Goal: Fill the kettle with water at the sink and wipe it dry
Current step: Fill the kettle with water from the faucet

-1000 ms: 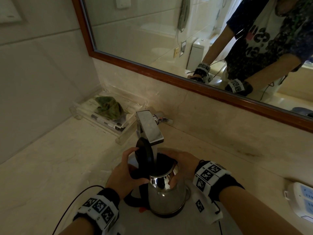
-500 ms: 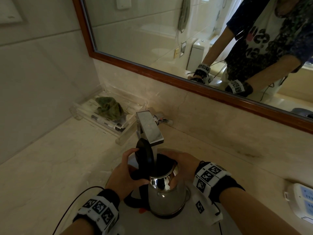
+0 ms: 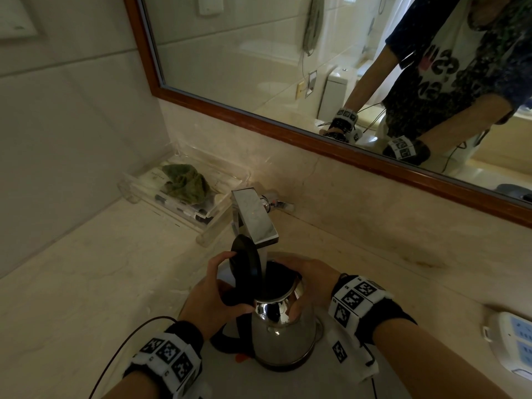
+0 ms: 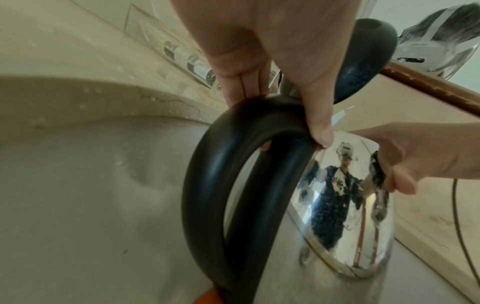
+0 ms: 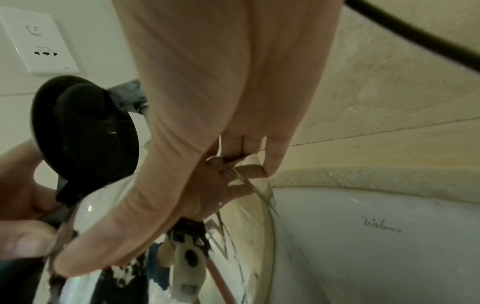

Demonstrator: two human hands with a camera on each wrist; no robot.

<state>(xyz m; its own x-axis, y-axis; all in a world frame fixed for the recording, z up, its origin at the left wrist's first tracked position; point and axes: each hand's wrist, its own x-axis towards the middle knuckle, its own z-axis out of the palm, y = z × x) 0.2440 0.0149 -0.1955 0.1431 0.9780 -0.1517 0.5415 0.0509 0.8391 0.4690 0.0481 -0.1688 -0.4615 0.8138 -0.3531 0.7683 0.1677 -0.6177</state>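
Observation:
The steel kettle [image 3: 283,335] stands in the sink basin [image 3: 288,383] under the square chrome faucet [image 3: 254,217], its black lid [image 3: 244,263] tipped up. A pale streak runs from the spout into the dark opening. My left hand [image 3: 213,298] grips the black handle [image 4: 207,195], thumb over the top. My right hand [image 3: 313,273] wraps round the kettle's upper body on the far right side; in the right wrist view its fingers [image 5: 249,156] press the shiny wall [image 5: 233,236]. The left wrist view shows the mirrored body [image 4: 350,226] and the right thumb [image 4: 405,183] on it.
A green cloth [image 3: 187,182] lies in a clear tray [image 3: 207,226] on the counter, back left of the faucet. A white device [image 3: 512,344] sits at the counter's right edge. A wood-framed mirror [image 3: 288,131] runs along the back wall. A black cable [image 3: 121,349] trails from my left wrist.

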